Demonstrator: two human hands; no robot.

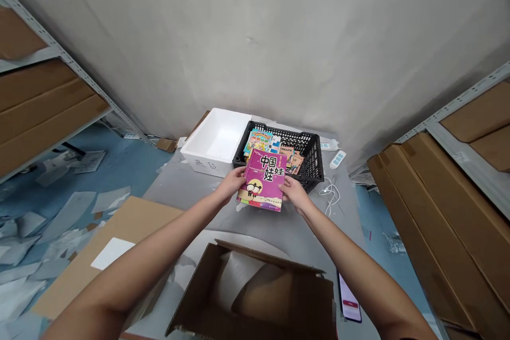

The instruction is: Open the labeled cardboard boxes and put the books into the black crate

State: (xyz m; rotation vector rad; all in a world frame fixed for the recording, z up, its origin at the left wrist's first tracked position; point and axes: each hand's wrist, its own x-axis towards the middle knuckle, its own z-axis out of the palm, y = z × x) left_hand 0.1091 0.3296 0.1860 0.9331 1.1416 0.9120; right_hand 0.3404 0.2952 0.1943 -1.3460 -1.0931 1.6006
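So what was around the hands, biggest first?

White wall (255,48) far ahead of them, steel shelving (59,53) out past the L side, stacked cardboard flats (438,223) past the R, grey sheet (191,196) right under both.

Containers?

Open cardboard box (255,319) below the hands, nearest the body, w/ pale padding (239,276) inside. White foam box (207,162) ahead & left of them, inside only partly seen. Black plastic crate (313,154) straight ahead, holding colourful books (257,142) & smaller booklets (290,158).

Step in hand?

My read: one book was being handled, held up just in front of the crate. Next move called for a steady two-hand grip.

Hands?

Left hand (233,183) & right hand (292,194) were each partly closed on one side edge of a magenta book (262,179), not spread wide. Book sat between them, w/ big Chinese title on top. Touching crate? Can't tell.

Small stuff?

Phone (349,297) just past R forearm, power strip (338,159) ahead of R hand, white cable (331,196) just beside it.
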